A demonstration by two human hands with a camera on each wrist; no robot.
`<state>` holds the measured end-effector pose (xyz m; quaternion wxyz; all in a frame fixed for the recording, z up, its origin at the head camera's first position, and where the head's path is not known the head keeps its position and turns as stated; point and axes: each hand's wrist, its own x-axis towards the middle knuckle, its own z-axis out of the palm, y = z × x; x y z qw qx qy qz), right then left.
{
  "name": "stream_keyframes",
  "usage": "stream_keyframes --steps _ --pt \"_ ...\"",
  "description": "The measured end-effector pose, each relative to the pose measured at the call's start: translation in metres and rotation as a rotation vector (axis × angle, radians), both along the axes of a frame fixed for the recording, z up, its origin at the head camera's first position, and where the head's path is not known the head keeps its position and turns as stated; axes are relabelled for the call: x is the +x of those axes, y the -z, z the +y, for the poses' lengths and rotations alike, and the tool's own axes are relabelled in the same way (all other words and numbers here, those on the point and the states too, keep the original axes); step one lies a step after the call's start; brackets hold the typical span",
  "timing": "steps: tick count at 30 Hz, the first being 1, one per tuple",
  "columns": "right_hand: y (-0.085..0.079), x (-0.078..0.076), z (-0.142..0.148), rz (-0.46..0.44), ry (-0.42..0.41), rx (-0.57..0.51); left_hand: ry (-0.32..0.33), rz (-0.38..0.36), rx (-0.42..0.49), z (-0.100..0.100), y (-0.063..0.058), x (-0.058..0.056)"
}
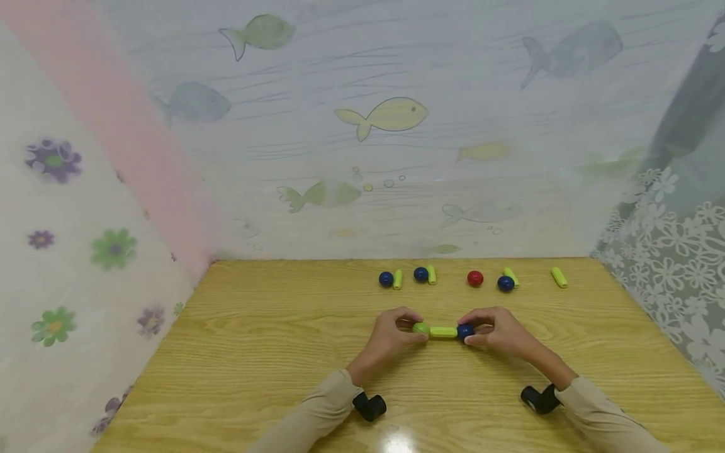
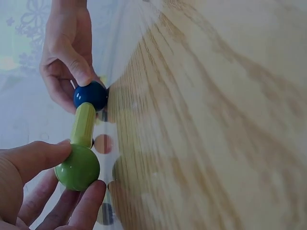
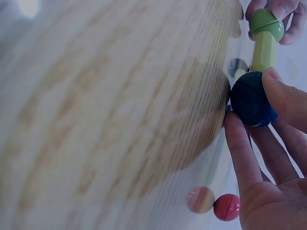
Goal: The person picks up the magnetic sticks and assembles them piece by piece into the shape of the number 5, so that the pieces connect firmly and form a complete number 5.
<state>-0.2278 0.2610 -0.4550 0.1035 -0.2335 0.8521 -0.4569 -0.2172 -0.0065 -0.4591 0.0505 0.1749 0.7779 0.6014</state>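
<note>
My left hand (image 1: 392, 333) pinches a green ball (image 2: 79, 167) between thumb and fingers. A dark blue ball (image 3: 252, 99) is gripped the same way by my right hand (image 1: 501, 333). Between the two balls runs a short yellow-green ridged rod (image 1: 443, 332), its ends meeting both of them, so the three form one straight piece lying crosswise. This piece is close over the wooden table in the head view. In the left wrist view the green ball is nearest, with the blue ball at the far end.
Along the back of the wooden table (image 1: 272, 352) lie a blue ball (image 1: 386, 279) beside a yellow-green rod (image 1: 398, 279), another such pair, a red ball (image 1: 475, 278), a blue ball (image 1: 506, 284) overlapping a rod, and a lone rod (image 1: 559, 277). A fish-patterned curtain (image 1: 317, 151) hangs behind.
</note>
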Motion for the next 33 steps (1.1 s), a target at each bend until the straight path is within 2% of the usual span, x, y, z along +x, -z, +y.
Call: stream_keyframes --steps 1,11,18,23,33 --pt "0.000 0.000 0.000 -0.001 0.001 -0.002 -0.002 0.002 -0.002 0.001 0.005 -0.003" --pt "-0.004 -0.001 -0.003 0.008 -0.012 0.021 -0.019 -0.014 -0.008 0.001 0.006 -0.005" --pt "-0.009 -0.002 -0.012 0.114 -0.043 0.114 -0.024 -0.023 0.013 0.001 0.005 -0.003" --pt "-0.008 -0.002 -0.019 0.190 -0.043 0.142 -0.014 -0.015 0.009 0.000 0.005 -0.003" --pt "-0.014 -0.001 -0.025 0.208 -0.046 0.143 -0.023 0.001 -0.051 -0.015 0.003 -0.012"
